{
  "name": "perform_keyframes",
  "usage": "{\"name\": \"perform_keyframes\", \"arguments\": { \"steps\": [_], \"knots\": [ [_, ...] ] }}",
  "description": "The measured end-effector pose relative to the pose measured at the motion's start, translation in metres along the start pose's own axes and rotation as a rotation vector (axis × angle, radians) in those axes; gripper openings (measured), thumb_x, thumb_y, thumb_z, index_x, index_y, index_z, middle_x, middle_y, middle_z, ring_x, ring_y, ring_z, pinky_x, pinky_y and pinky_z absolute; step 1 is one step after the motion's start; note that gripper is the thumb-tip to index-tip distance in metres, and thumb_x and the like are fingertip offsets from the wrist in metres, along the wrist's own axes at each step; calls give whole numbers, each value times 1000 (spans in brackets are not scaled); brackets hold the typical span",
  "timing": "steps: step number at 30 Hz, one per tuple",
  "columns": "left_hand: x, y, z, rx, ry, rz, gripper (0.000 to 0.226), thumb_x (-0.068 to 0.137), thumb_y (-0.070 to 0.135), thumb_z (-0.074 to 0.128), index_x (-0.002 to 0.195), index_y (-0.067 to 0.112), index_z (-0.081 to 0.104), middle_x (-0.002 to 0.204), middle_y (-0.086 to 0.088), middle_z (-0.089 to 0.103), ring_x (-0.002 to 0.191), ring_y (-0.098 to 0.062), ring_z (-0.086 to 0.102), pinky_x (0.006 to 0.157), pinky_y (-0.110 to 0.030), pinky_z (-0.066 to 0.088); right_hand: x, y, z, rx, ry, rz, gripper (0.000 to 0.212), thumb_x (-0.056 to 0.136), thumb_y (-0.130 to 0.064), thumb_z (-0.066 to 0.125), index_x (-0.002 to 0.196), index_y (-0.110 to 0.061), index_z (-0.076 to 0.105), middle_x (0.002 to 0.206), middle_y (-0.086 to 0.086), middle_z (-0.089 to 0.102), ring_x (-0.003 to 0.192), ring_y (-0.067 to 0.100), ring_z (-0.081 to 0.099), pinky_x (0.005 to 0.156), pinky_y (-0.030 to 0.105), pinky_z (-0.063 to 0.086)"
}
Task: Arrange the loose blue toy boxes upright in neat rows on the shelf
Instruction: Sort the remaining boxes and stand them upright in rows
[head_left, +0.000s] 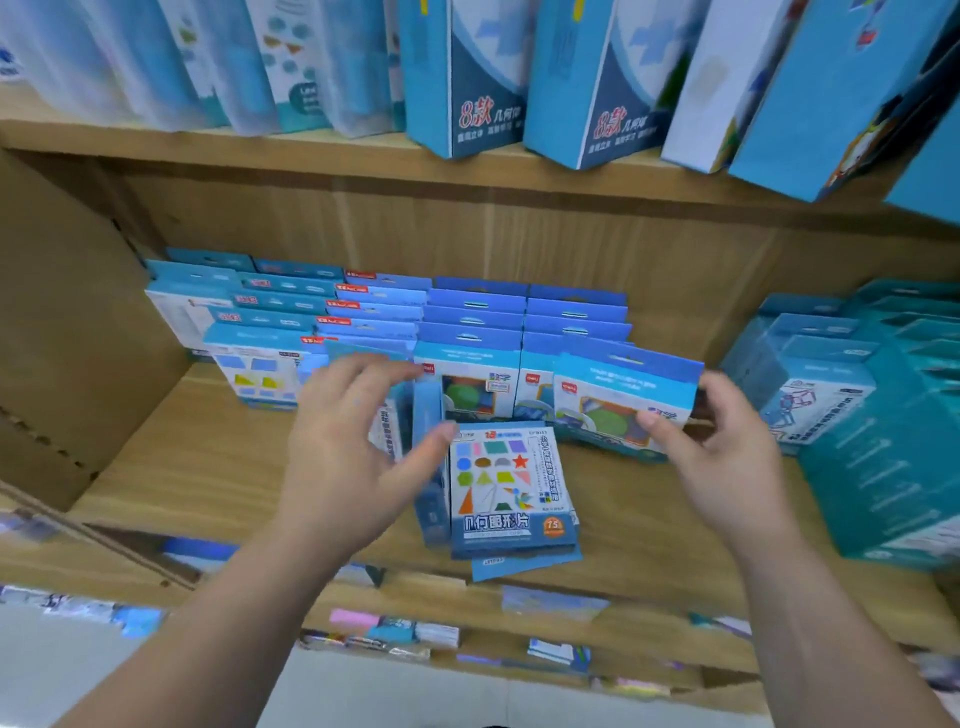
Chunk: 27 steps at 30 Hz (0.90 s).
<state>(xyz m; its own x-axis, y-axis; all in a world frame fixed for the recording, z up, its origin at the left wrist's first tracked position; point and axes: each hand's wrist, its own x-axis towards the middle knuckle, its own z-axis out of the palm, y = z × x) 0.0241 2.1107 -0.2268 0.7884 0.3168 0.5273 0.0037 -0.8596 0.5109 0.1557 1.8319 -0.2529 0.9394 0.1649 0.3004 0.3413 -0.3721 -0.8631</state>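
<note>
A loose blue toy box (511, 488) lies flat near the front edge of the wooden shelf (208, 467), shapes side up, on top of another flat one whose corner pokes out over the lip. My left hand (348, 457) hovers at its left side, fingers spread, touching nothing I can be sure of; it hides the boxes behind it. My right hand (727, 457) pinches the tilted box (623, 400) by its right edge, thumb on the front. Behind stand the upright rows (467, 322). Bare shelf lies open to the left; teal boxes (883, 415) crowd the right, blurred, cut off
</note>
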Motion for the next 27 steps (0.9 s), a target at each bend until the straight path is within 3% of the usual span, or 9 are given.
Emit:
{"name": "perform_keyframes", "arguments": {
  "steps": [2,5,9,14,17,20,24,27],
  "knots": [
    [-2,3,8,84,-135,128,61,75,65,63,120,24,66,122,-1,59,112,-21,52,95,-36,39,-1,-13,3,40,34,-23,32,88,-7,75,113,-23,64,104,-13,73,92,1,67,82,14,50],
    [-11,0,23,167,-246,102,68,71,70,62,121,24,67,128,-5,55,112,-27,54,93,-40,47,-5,-23,12,89,45,-41,33,89,-6,74,115,-24,64,107,-11,73,99,9,68,86,21,52],
    [-25,-10,32,42,-267,-2,57,77,41,79,129,26,59,134,-1,49,109,-24,61,79,-39,59,-11,-23,25,86,19,-18,30,88,-5,74,114,-16,64,106,-7,74,96,10,69,83,26,54],
    [-25,-17,26,0,-158,11,49,81,7,71,128,16,60,128,-3,57,98,-22,63,71,-35,57,-13,-15,24,179,45,24,29,90,-1,71,111,-18,62,107,-7,72,91,1,67,77,15,51],
    [-23,-13,15,-2,-80,0,52,82,-2,69,130,13,58,123,-6,60,107,-14,53,69,-33,54,-12,-5,14,216,74,69,29,90,-3,71,111,-21,62,108,-9,72,89,1,66,77,15,51],
    [-18,0,0,-22,-26,-84,57,86,4,68,139,18,50,127,-2,61,111,-6,47,74,-33,54,-11,6,6,251,102,92,30,91,-6,72,111,-27,62,109,-9,72,90,4,65,79,21,52],
    [-14,21,-16,-110,91,-117,58,90,15,65,139,33,41,128,15,55,113,6,46,83,-49,59,-10,17,0,278,93,116,30,92,-6,70,107,-30,63,109,-6,73,93,7,66,84,29,53],
    [-9,40,-22,-147,185,-38,56,85,20,61,135,34,39,123,21,52,116,-9,58,83,-50,59,-8,25,-7,262,71,133,31,91,-4,71,105,-30,62,105,-9,73,90,4,66,83,25,53]
  ]
}}
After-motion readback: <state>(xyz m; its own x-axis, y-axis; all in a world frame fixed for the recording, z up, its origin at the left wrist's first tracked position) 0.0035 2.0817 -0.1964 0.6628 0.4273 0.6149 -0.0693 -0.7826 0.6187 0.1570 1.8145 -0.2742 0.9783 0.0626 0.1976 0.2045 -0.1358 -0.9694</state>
